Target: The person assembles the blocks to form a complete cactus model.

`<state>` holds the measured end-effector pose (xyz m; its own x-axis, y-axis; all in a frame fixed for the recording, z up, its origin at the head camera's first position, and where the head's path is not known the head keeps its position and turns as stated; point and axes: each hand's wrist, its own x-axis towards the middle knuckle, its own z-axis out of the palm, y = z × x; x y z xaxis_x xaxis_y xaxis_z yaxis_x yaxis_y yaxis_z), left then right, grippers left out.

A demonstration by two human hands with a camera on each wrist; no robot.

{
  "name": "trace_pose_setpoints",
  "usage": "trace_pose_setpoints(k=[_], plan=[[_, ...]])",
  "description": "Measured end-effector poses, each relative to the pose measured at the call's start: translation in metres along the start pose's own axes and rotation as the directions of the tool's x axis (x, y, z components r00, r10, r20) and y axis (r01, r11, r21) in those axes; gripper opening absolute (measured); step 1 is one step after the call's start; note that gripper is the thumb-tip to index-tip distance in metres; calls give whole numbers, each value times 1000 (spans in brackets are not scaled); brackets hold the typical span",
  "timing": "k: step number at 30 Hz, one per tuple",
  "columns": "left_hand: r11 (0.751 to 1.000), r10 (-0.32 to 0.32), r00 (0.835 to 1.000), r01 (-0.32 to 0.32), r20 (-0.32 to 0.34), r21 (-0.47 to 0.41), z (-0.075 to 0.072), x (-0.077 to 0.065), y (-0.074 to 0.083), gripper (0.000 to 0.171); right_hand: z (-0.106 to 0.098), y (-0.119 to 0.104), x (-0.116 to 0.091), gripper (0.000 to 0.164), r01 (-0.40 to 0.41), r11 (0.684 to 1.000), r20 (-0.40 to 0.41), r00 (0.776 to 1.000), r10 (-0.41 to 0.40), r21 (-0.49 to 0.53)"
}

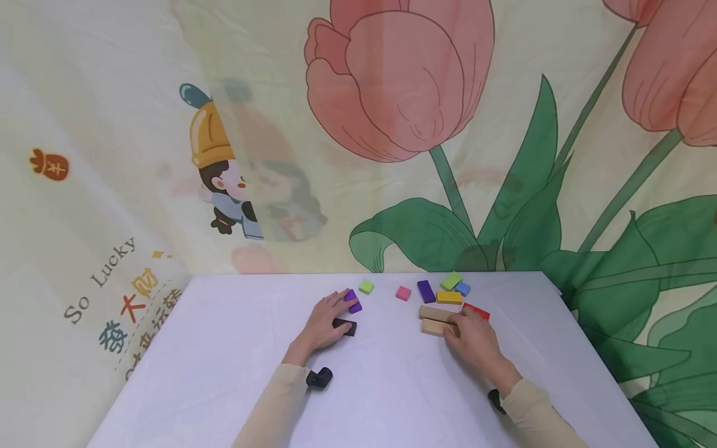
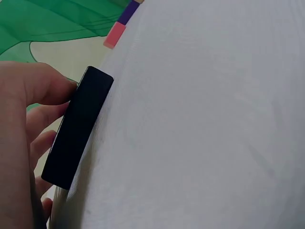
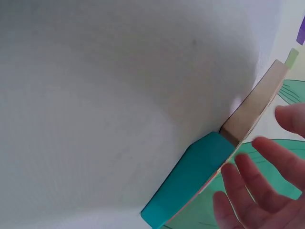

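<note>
In the head view my left hand (image 1: 325,320) lies over a black block (image 1: 348,328), fingers stretched toward a purple block (image 1: 353,302). In the left wrist view the thumb is at the edge of the black block (image 2: 78,126), the other fingers behind it. On the right, my right hand (image 1: 477,342) is at the right ends of two plain wooden blocks (image 1: 434,328), beside a red block (image 1: 477,310). The right wrist view shows its fingers loosely spread beside a teal block (image 3: 190,176) and a wooden block (image 3: 257,102); the hand hides the teal one from the head camera.
Toward the back edge of the white table (image 1: 386,386) lie a small green block (image 1: 366,287), a pink block (image 1: 403,293), another purple block (image 1: 426,291), a yellow block (image 1: 449,297), a longer green block (image 1: 451,281) and a blue block (image 1: 462,289). A printed curtain hangs behind.
</note>
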<state>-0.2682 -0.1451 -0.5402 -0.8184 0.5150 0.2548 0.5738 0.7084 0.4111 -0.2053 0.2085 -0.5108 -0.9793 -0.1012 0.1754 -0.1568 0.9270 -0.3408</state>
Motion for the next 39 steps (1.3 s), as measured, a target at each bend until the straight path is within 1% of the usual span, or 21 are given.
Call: trace_pose_setpoints(k=[3,8,11,15,17,22,25,28,30,31,33,36,39], plan=[[1000,-12,1000,12,-7,-2,1,0,-1,57,-2,0,1,26,-20,1000,57,998,19,4],[1000,-24,1000,24,-6,7,5,-1,-3,58,-5,1,3,27,-39,998,106,994,35,41],[1000,-24,1000,24,-12,2,6,-1,-4,58,-6,1,4,25,-25,998,118,993,18,60],[1000,-21,999,21,-26,6,8,-2,-4,57,-8,-1,4,18,11,998,123,992,-19,64],[1000,-22,999,22,-29,12,8,-3,-4,57,-8,-3,4,15,13,998,130,991,-22,67],[1000,-19,999,20,-41,23,10,-2,-6,56,-11,-5,2,17,-36,996,153,988,23,82],[1000,-14,999,15,-53,23,10,-2,-7,56,-13,-7,0,27,-77,989,169,984,55,127],[1000,-10,998,11,-63,20,9,-2,-8,56,-15,-10,-3,51,-123,965,200,977,77,230],[1000,-13,998,14,-63,22,9,-1,-8,56,-16,-12,-7,65,-152,938,233,969,79,312],[1000,-15,998,16,-62,21,9,-1,-8,56,-16,-14,-9,69,-160,922,248,966,72,354],[1000,-20,998,21,-56,21,9,-1,-8,56,-16,-17,-13,72,-177,887,280,958,57,427],[999,-30,999,31,-43,12,9,-2,-7,57,-14,-22,-21,71,-179,845,307,951,18,504],[999,-32,999,32,-40,-2,10,-2,-6,57,-10,-28,-30,68,-189,824,315,949,13,533]])
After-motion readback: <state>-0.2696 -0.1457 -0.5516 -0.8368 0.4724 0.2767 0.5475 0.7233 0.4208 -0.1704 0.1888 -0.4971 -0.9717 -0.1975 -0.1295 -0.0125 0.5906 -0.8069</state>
